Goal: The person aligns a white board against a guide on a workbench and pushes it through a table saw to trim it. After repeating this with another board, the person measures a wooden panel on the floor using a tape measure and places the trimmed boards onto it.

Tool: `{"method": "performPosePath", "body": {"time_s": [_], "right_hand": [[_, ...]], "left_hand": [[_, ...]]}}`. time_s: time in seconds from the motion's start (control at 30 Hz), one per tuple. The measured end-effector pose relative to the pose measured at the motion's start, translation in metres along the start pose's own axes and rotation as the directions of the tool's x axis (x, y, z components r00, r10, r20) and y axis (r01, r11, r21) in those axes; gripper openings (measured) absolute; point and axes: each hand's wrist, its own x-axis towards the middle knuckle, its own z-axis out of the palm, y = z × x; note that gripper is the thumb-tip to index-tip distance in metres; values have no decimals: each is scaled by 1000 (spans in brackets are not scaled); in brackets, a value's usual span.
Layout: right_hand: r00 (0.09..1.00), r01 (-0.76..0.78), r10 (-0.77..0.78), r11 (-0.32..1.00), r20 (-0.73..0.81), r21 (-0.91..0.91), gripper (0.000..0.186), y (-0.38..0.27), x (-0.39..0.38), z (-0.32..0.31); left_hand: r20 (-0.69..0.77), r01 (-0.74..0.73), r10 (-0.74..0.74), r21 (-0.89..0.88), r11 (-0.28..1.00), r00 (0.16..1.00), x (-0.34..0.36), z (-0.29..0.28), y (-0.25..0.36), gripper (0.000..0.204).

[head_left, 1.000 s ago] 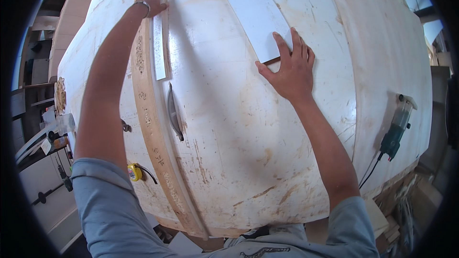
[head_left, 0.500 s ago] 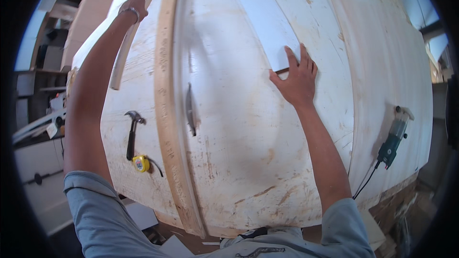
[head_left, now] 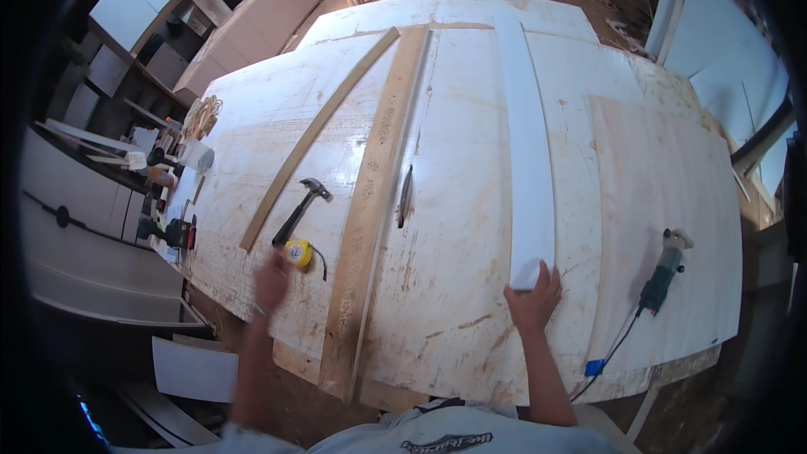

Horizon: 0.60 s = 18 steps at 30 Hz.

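A long white board strip (head_left: 530,151) lies lengthwise on the worktable, right of its middle. At its near end my right hand (head_left: 535,303) grips the board, thumb at the left corner and fingers over the right. My left hand (head_left: 271,283), smeared by motion, is over the table's near left edge. Closest to it are a yellow tape measure (head_left: 298,253) with some tape out and a black-handled claw hammer (head_left: 300,210). Whether its fingers hold anything cannot be made out.
A thin wooden strip (head_left: 319,139) slants left of a long wooden beam (head_left: 374,193). A dark slender tool (head_left: 405,197) lies beside the beam. On a pale wood sheet (head_left: 664,168) at right rests a corded green trimmer (head_left: 661,273). Cabinets (head_left: 252,21) stand far left.
My left hand has let go of the thin wooden strip and come back toward me. The white board has moved nearer with my right hand at its end. The view has tilted up.
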Motion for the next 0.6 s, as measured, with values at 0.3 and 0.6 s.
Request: {"method": "performPosePath", "body": {"time_s": [0.3, 0.6], "right_hand": [[506, -724, -233, 408, 831, 555, 114, -22, -180, -65], [628, -422, -102, 788, 771, 448, 40, 37, -208, -32]], "left_hand": [[215, -247, 410, -528, 812, 887, -272, 111, 215, 88], [507, 606, -390, -771, 194, 769, -486, 72, 73, 54]]}}
